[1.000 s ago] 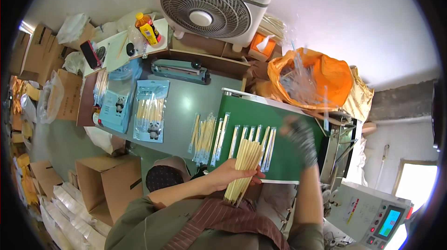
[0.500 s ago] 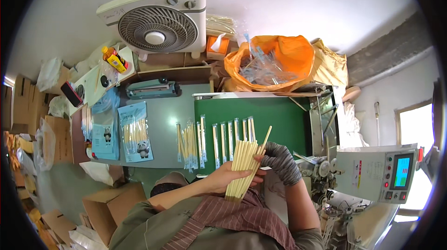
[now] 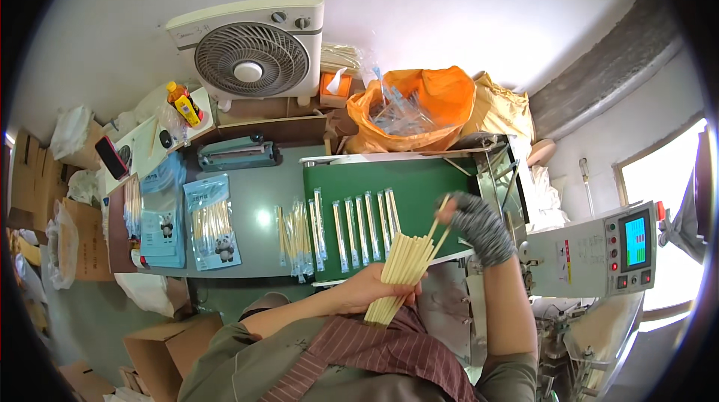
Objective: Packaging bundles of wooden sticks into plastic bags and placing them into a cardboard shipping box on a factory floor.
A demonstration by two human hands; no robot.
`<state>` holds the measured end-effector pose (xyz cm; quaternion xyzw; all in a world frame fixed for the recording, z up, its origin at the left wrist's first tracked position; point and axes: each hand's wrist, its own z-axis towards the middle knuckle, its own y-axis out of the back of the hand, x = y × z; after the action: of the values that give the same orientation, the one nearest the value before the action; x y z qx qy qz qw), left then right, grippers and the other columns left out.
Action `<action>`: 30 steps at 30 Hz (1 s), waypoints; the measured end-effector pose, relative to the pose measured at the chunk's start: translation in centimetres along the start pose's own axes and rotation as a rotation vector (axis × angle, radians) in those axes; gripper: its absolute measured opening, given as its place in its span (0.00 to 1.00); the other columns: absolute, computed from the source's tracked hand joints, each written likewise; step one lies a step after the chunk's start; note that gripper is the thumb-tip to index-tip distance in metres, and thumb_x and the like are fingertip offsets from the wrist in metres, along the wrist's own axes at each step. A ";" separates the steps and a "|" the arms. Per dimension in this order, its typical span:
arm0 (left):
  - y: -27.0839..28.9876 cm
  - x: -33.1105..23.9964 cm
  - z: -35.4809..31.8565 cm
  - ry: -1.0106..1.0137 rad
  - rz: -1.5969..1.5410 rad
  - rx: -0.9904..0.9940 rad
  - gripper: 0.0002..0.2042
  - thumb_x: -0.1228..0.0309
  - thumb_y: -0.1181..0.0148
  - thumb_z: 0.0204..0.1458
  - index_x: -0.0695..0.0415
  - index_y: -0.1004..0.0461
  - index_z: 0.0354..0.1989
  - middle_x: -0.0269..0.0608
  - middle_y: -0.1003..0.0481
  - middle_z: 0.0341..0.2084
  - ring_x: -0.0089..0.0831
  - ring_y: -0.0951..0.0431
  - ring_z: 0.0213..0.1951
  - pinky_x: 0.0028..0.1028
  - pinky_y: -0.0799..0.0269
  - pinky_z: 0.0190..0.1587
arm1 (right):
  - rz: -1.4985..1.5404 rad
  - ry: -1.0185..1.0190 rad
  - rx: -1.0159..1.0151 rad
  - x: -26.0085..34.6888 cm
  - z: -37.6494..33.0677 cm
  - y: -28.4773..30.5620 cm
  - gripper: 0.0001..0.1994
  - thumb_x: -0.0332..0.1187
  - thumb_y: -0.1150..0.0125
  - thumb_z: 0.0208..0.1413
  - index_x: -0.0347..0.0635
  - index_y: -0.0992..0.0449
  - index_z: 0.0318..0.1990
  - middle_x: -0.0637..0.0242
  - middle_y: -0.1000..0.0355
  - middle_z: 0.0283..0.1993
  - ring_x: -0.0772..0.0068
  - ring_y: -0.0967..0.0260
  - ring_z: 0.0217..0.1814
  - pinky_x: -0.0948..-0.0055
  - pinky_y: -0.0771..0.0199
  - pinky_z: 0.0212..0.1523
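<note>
A thick bundle of pale wooden chopsticks (image 3: 403, 266) stands tilted in front of my apron, with my left hand (image 3: 367, 291) closed round its lower half. My right hand (image 3: 483, 228), in a grey striped glove with bare fingertips, pinches the upper end of a chopstick (image 3: 434, 221) that rises above the bundle. A second stick slants out of the bundle just below that hand. Several chopstick packs in clear, blue-ended sleeves (image 3: 363, 230) lie in a row on the green conveyor belt (image 3: 427, 185), beyond my hands.
A control box with a screen (image 3: 599, 252) stands on machinery at the right. Behind the belt sits an orange bag (image 3: 449, 95) of clear wrappers. A box fan (image 3: 314, 50), a blue sealer (image 3: 240, 153) and blue panda pouches (image 3: 213, 222) are left of it. Cardboard boxes (image 3: 168, 353) stand lower left.
My right hand has moved right and up, away from the bundle, drawing a chopstick upward. My left hand still holds the bundle. The whole view has shifted slightly.
</note>
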<state>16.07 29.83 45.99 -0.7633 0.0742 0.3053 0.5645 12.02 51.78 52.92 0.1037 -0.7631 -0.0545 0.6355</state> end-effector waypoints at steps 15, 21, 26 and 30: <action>-0.2 0.5 -2.1 -0.037 0.050 -0.134 0.17 0.73 0.41 0.48 0.64 0.34 0.46 0.42 0.28 0.35 0.28 0.26 0.36 0.26 0.28 0.40 | -0.300 -0.083 -0.122 3.0 -7.2 -6.3 0.12 0.27 0.38 0.45 0.37 0.28 0.39 0.78 0.36 0.21 0.90 0.45 0.22 0.86 0.40 0.23; -0.8 0.7 -2.2 -0.050 0.141 -0.106 0.18 0.71 0.43 0.49 0.64 0.36 0.47 0.41 0.29 0.35 0.26 0.27 0.37 0.26 0.28 0.42 | -0.056 -0.043 -0.188 1.4 -6.9 -6.7 0.08 0.28 0.40 0.48 0.34 0.27 0.35 0.71 0.29 0.25 0.85 0.36 0.26 0.84 0.35 0.28; -0.2 1.2 -1.4 0.029 -0.003 0.009 0.18 0.69 0.45 0.51 0.63 0.38 0.49 0.36 0.32 0.31 0.24 0.30 0.35 0.25 0.29 0.39 | 0.218 -0.048 -0.216 1.6 -7.0 -6.6 0.06 0.26 0.40 0.47 0.38 0.26 0.34 0.71 0.29 0.29 0.83 0.35 0.30 0.82 0.34 0.31; 0.7 1.9 -1.1 0.014 -0.131 0.018 0.14 0.67 0.46 0.52 0.60 0.36 0.44 0.34 0.33 0.29 0.23 0.30 0.34 0.23 0.30 0.35 | 0.155 0.055 -0.480 3.9 -7.8 -5.4 0.05 0.30 0.42 0.48 0.40 0.26 0.32 0.75 0.32 0.26 0.87 0.42 0.22 0.87 0.43 0.21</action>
<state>17.67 29.02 44.57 -0.7637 0.0308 0.2615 0.5895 19.49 45.99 56.98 -0.1078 -0.7164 -0.1824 0.6647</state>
